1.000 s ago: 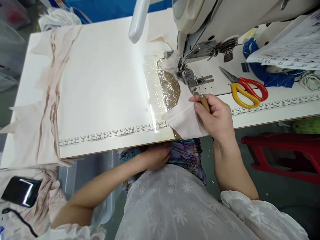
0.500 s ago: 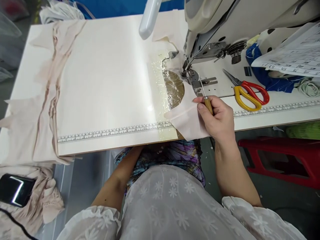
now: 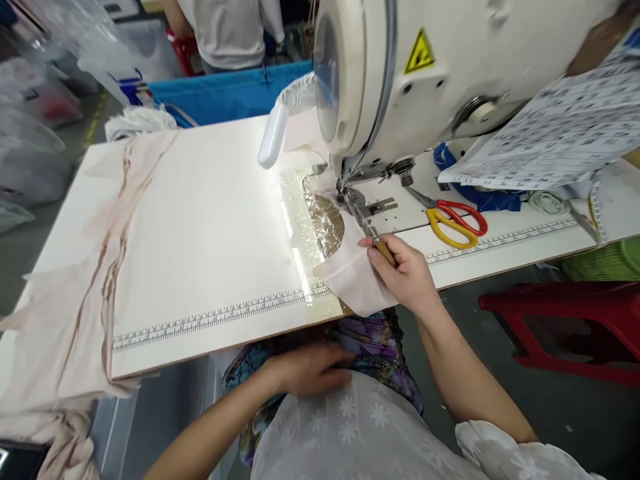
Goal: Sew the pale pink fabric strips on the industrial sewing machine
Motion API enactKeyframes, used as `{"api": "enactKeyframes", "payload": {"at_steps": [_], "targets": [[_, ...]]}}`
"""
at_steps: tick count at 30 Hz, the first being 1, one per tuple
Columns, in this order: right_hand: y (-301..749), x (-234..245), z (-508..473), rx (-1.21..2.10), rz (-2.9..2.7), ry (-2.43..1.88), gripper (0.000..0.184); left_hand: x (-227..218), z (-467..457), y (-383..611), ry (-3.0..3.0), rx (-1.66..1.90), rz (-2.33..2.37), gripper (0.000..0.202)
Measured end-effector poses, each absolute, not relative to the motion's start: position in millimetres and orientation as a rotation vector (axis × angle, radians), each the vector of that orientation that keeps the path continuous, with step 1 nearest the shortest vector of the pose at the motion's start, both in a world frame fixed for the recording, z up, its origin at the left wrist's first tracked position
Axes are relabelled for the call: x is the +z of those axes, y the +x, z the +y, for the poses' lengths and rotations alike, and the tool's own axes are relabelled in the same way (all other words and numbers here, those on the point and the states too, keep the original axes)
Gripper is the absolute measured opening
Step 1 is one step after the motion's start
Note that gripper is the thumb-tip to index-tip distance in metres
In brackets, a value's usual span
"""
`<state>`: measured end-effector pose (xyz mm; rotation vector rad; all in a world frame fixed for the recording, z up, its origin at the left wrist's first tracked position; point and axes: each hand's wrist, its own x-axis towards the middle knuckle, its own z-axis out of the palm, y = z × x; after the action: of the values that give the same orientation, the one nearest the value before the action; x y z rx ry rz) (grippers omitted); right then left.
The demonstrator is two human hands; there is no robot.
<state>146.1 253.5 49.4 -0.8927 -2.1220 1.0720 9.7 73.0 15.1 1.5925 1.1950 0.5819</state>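
Pale cloth (image 3: 350,287) lies on the surface (image 3: 215,220), left of the nearer right hand (image 3: 403,270), which grips an awl (image 3: 384,251) angled toward the presser foot (image 3: 342,194); the left hand (image 3: 313,369), loosely uncurled, hovers at the skirt (image 3: 377,340).

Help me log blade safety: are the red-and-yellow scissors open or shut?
Shut, it appears: the scissors lie with their blades together, showing as one narrow point with no gap visible.

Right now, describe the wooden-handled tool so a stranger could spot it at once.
Find the big white sewing machine. On its near side, the person's right hand grips the wooden-handled tool, its thin metal shaft pointing toward the machine. Its single brown handle sets it apart from the nearby scissors, with red and yellow loops.
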Motion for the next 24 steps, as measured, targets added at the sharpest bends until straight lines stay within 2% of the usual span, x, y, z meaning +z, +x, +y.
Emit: {"api": "enactKeyframes", "payload": {"at_steps": [2,3,6,10,13,17,20,24], "targets": [[147.4,52.0,252.0,1.054,-2.154,-0.881,0.024,62.3,71.5,-6.5,1.671,0.492,0.907,0.030],[147.9,53.7,249.9,1.033,-2.171,-0.879,0.024,82.1,75.1,-16.3,1.684,0.486,0.907,0.028],[147.2,60.2,238.7,0.927,-2.217,-0.826,0.023,108.3,109.0,-45.6,1.870,0.609,1.461,0.026],[137.9,71.5,220.0,0.733,-2.206,-0.594,0.023,79.2,182.6,-67.8,2.246,0.632,2.057,0.028],[128.1,80.7,209.4,0.685,-2.155,-0.457,0.025,59.3,221.8,-68.2,2.361,0.454,2.176,0.028],[121.1,87.6,200.8,0.728,-2.046,-0.320,0.026,58.6,238.3,-62.9,2.365,0.345,2.245,0.015],[126.6,85.4,199.2,0.741,-2.046,-0.333,0.024,58.0,240.2,-66.2,2.232,0.534,2.274,0.019],[143.7,74.9,212.6,0.753,-2.180,-0.705,0.025,49.2,243.3,-78.1,1.916,0.989,2.102,0.020]]}}
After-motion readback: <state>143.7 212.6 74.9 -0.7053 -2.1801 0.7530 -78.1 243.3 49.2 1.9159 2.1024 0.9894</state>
